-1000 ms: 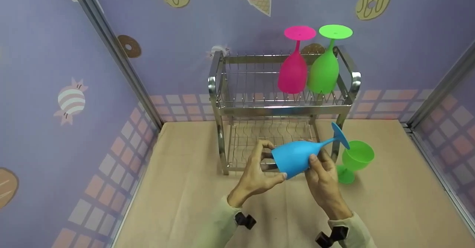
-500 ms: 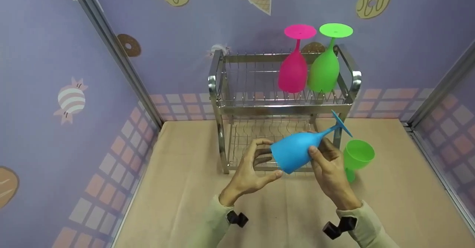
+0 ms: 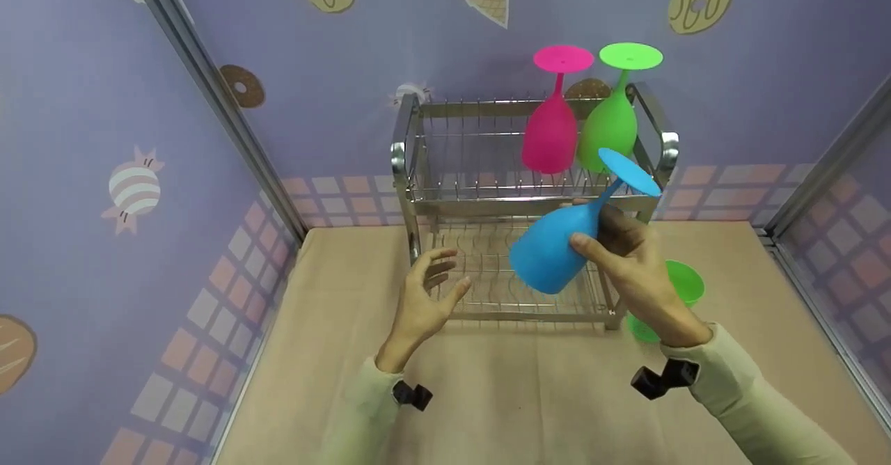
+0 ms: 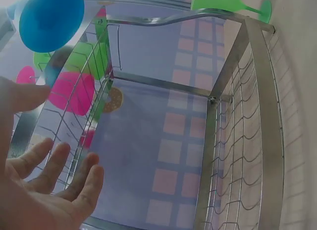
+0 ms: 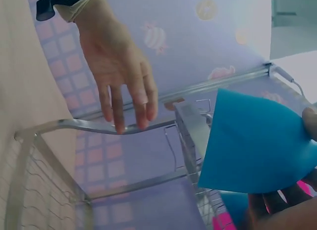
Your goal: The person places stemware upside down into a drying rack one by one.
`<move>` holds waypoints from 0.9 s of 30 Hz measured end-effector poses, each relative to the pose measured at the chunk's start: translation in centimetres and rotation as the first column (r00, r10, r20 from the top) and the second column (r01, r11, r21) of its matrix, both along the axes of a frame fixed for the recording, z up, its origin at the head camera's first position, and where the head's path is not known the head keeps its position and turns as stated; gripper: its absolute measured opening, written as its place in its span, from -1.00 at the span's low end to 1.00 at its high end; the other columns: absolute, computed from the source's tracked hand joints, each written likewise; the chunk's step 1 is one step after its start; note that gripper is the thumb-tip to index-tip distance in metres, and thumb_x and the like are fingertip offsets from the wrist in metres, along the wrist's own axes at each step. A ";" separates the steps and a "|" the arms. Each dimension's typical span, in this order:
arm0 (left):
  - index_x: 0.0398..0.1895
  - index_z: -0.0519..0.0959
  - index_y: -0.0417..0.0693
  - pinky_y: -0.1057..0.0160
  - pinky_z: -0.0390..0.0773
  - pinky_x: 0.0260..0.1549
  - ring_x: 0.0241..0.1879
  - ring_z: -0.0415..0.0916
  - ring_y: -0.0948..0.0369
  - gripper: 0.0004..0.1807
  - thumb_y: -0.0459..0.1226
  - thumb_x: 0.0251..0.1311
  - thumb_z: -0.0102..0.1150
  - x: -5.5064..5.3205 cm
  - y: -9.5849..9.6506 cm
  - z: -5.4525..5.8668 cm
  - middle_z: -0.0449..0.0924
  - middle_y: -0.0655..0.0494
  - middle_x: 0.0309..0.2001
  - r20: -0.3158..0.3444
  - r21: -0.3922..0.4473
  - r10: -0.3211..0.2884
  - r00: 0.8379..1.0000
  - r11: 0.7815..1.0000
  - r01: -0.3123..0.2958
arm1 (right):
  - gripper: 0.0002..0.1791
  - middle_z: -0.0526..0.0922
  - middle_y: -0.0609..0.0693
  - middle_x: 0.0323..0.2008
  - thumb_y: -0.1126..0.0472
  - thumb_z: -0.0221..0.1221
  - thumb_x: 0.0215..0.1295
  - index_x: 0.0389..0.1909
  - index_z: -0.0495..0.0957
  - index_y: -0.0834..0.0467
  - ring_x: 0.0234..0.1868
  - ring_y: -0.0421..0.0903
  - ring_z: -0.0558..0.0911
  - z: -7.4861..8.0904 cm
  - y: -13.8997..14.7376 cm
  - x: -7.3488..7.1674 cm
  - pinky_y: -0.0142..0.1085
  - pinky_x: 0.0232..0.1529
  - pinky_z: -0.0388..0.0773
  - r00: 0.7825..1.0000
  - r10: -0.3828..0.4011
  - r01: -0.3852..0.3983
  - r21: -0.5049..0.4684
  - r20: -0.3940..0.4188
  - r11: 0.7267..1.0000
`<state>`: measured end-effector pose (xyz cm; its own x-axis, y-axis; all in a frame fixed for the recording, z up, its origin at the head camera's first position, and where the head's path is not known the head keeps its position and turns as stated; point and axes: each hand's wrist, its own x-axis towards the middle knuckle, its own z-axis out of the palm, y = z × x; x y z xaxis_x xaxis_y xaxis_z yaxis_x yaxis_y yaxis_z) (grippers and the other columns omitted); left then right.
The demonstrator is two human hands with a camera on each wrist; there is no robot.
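My right hand point(image 3: 637, 266) grips a blue goblet point(image 3: 553, 248) by its bowl near the stem, thumb in front and fingers behind. The goblet is tilted, foot up to the right and mouth down to the left, in front of the metal dish rack point(image 3: 532, 207). My left hand point(image 3: 421, 305) is apart from it, fingers loosely bent and holding nothing, before the rack's left side. In the right wrist view the blue bowl point(image 5: 257, 141) fills the right side. A pink goblet point(image 3: 550, 138) and a green goblet point(image 3: 607, 131) stand upside down on the rack's top tier.
A second green goblet point(image 3: 686, 282) stands upright on the table point(image 3: 501, 395), right of the rack, partly hidden by my right hand. The rack's lower tier point(image 3: 480, 277) is a wire shelf near the tabletop. Patterned walls point(image 3: 334, 103) enclose the back and sides.
My left hand has come off the blue goblet and drawn back to the left. My right hand has raised the goblet toward the top tier and turned it more mouth-down.
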<state>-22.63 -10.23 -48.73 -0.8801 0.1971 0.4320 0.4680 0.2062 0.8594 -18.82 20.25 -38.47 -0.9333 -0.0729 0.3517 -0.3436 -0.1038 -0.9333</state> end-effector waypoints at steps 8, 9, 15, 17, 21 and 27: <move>0.27 0.55 -0.32 -0.26 0.65 0.26 0.23 0.62 -0.29 -0.52 -0.41 0.32 0.40 -1.6 -2.3 -0.8 0.60 -0.33 0.25 -0.020 -0.016 0.185 0.983 0.983 -0.185 | -0.42 0.69 0.17 0.26 0.48 0.32 0.36 0.40 0.54 0.27 0.29 -0.01 0.71 4.8 -0.6 -1.2 -0.29 0.35 0.63 0.990 0.048 -0.020 0.212 -0.131 0.977; 0.27 0.56 -0.32 -0.26 0.66 0.24 0.21 0.63 -0.29 -0.52 -0.41 0.30 0.41 -1.8 -2.5 -0.9 0.61 -0.32 0.24 -0.021 -0.026 0.210 0.977 0.977 -0.211 | -0.43 0.70 0.15 0.25 0.47 0.33 0.35 0.38 0.55 0.27 0.29 0.00 0.71 5.5 -0.7 -1.4 -0.28 0.36 0.63 0.987 0.059 -0.022 0.234 -0.150 0.972; 0.27 0.56 -0.33 -0.29 0.69 0.18 0.16 0.66 -0.31 -0.48 -0.41 0.26 0.44 -2.8 -3.8 -2.0 0.61 -0.32 0.22 -0.021 -0.071 0.308 0.951 0.948 -0.309 | -0.48 0.74 0.07 0.20 0.38 0.37 0.36 0.34 0.58 0.27 0.25 0.01 0.72 10.0 -1.5 -3.0 -0.18 0.36 0.64 0.969 0.106 -0.022 0.349 -0.222 0.937; 0.27 0.55 -0.33 -0.29 0.70 0.15 0.15 0.66 -0.32 -0.48 -0.45 0.24 0.44 -3.1 -4.0 -2.3 0.60 -0.33 0.24 -0.008 -0.072 0.328 0.945 0.942 -0.328 | -0.49 0.75 0.08 0.19 0.29 0.38 0.39 0.33 0.60 0.23 0.23 0.01 0.74 11.7 -1.7 -3.6 -0.14 0.35 0.66 0.966 0.102 0.001 0.397 -0.239 0.918; 0.30 0.54 -0.31 -0.27 0.74 0.09 0.10 0.68 -0.31 -0.46 -0.48 0.24 0.42 -3.8 -4.4 -3.3 0.59 -0.34 0.25 0.028 -0.067 0.350 0.936 0.935 -0.347 | -0.51 0.74 0.13 0.19 0.18 0.41 0.40 0.30 0.62 0.20 0.21 0.02 0.75 14.6 -2.9 -5.0 -0.09 0.35 0.66 0.966 0.087 0.031 0.443 -0.243 0.896; 0.26 0.60 -0.30 -0.10 0.82 -0.05 -0.04 0.77 -0.24 -0.52 -0.54 0.25 0.37 -4.6 -4.5 -5.0 0.68 -0.30 0.17 0.079 -0.053 0.347 0.935 0.938 -0.343 | -0.48 0.73 0.13 0.21 0.19 0.43 0.37 0.31 0.61 0.22 0.25 0.04 0.72 16.8 -4.9 -7.6 -0.07 0.39 0.63 0.971 0.068 0.041 0.437 -0.231 0.899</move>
